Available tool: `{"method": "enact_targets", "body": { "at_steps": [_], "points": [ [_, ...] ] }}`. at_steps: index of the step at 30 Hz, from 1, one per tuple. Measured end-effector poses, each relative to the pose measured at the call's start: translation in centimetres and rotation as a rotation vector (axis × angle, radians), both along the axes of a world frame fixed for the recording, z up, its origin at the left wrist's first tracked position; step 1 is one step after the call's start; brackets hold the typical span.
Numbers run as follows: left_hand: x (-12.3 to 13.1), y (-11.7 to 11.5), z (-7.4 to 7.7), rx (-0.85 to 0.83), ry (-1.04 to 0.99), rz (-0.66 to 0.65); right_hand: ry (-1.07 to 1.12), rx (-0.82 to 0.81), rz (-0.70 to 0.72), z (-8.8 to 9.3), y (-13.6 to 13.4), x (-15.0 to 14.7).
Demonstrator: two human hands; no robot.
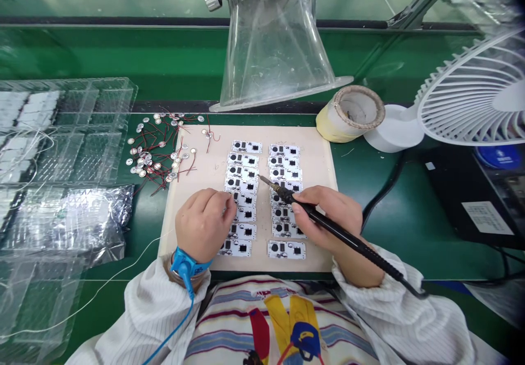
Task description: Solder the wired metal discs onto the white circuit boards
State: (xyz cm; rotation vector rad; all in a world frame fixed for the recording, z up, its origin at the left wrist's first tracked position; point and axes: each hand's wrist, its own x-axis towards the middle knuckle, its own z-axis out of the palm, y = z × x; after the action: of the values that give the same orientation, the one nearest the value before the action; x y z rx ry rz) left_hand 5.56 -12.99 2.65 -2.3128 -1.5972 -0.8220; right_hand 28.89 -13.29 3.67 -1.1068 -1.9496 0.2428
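Soldering step: the iron's tip is at a board in the left column, so this looks like a joint being made or touched up, partway down the rows.
Right hand (328,212): closed around the soldering iron (348,239) like a pen, with the tip pointing up-left over the circuit boards (283,162).
Left hand (203,222): fingers curled down and pressing on the left column of boards, just below the tip. Whether they also pinch solder wire cannot be told from this view.
Hands together or apart: apart, one on each side of the gap between the two columns.
Boards: two columns lie flat on the beige mat (320,151) on the green worktop (410,217).
Wired discs (159,151): loose pile with red leads at the mat's upper left corner, well apart from the tip.
Wrist strap (186,266): blue, on the left wrist.
Next move calls for: a steady tip on the pad and the board held still.
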Motion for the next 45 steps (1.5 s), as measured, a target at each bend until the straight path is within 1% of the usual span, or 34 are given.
{"method": "enact_targets", "body": {
  "at_steps": [12,18,22,35,45],
  "points": [
    [0.11,-0.11,0.17,0.001,0.015,-0.005,-0.012,0.001,0.000,0.01,-0.04,-0.14],
    [-0.01,-0.25,0.05,-0.010,0.015,-0.003,-0.011,0.018,0.012,0.09,-0.14,-0.11],
    [-0.08,-0.38,-0.04,-0.010,0.012,-0.007,-0.023,-0.002,0.003,0.16,-0.17,-0.14],
    [-0.02,-0.57,0.07,-0.013,0.012,-0.010,0.003,0.051,0.045,0.05,-0.02,-0.08],
    [0.10,-0.62,0.16,0.002,0.027,-0.012,0.003,0.058,0.044,-0.15,-0.11,-0.03]
  ]
}}
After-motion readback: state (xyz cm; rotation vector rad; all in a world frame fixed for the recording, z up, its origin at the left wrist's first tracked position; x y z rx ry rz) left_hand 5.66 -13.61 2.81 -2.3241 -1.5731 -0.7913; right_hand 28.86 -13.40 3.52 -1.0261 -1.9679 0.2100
